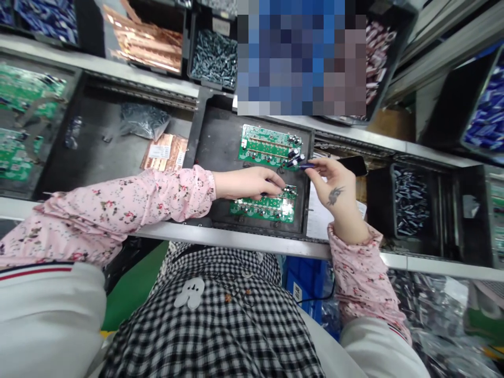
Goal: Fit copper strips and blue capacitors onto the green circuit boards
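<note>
The right hand (333,184) has thumb and fingertips pinched together on a small dark blue part (306,166), which lies at the right end of the upper board (262,153), just beside the black capacitors (294,154) standing there. Whether the part touches the board cannot be told. The left hand (250,182) reaches in palm down, fingers bent over the top edge of the lower board (262,214); something dark shows under the fingers, but whether they grip it cannot be told.

Both boards are green and lie one beyond the other in a black tray (218,128), the lower one nearer the person. Under the right wrist, just outside the tray, is a white sheet (318,218), and a flat black object (357,165) shows behind that hand. Farther right stands a bin of dark parts (411,202).

To the left, a neighbouring tray holds a clear bag (145,121) of dark parts and copper strips (176,149) with a white label; past it lie more green boards (23,152). Along the back are bins of blue parts (49,20), copper pieces (151,44), grey-blue parts (214,59) and pinkish parts (378,58).
</note>
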Demonstrator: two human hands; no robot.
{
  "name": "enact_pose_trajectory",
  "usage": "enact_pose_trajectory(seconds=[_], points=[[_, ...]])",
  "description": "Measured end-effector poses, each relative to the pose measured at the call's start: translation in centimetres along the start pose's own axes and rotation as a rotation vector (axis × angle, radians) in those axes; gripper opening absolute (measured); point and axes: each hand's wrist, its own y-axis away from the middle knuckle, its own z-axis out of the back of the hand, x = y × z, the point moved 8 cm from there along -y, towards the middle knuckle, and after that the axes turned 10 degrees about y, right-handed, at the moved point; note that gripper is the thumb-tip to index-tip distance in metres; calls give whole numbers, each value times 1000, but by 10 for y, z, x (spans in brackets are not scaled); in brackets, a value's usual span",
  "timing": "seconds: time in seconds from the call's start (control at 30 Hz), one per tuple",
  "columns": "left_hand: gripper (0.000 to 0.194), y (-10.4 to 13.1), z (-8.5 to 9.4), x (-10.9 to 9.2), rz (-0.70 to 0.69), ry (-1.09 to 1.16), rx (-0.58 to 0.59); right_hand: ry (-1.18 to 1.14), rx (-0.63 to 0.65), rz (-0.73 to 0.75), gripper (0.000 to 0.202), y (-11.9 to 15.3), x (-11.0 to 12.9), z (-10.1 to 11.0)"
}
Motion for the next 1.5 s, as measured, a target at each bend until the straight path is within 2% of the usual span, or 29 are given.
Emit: enact_pose_trajectory(seconds=[0.07,0.17,0.23,0.33,0.43,0.53,0.6,0.7,0.8,0.9,0.97,1.03,1.07,1.13,1.2,1.33,1.37,1.43,1.5], points=[[15,13,-3,-4,-24,-59,27,44,-24,-20,19,-6,-11,0],[36,42,-10,-2,-47,-14,92,102,-30,-17,18,-7,-12,-3],[43,63,-15,7,-46,93,101,141,-33,-14,15,-6,-9,-3],[47,84,-25,25,-35,372,89,184,-34,-16,14,-4,-5,-3],[43,86,-33,44,-1,683,37,224,-25,-12,13,-3,-3,-2],[33,76,-38,59,63,964,-68,257,16,33,12,-3,3,-3],[29,69,-40,65,111,1130,-123,281,47,101,9,-2,10,-6],[33,62,-45,68,147,1303,-149,348,44,180,8,-1,19,-10],[39,61,-47,72,173,1304,-198,418,32,199,12,-2,25,-11],[41,61,-47,78,167,1256,-238,371,44,232,20,6,45,-3],[36,59,-48,80,117,1283,-226,252,93,289,29,22,70,2],[31,57,-53,82,80,1298,-180,105,202,407,34,48,99,3],[29,56,-56,82,72,1289,-147,62,263,486,32,62,113,3],[28,55,-62,82,79,1244,-91,34,256,564,25,83,124,11],[28,53,-65,82,114,1205,-53,33,213,545,20,90,113,19],[33,57,-65,84,181,1135,-3,188,8,332,15,77,67,32],[36,59,-64,84,162,1115,5,232,-19,328,15,76,64,34],[35,62,-62,86,97,1078,18,253,5,408,14,79,68,32],[19,63,-61,89,65,1021,57,252,37,422,14,81,69,27]])
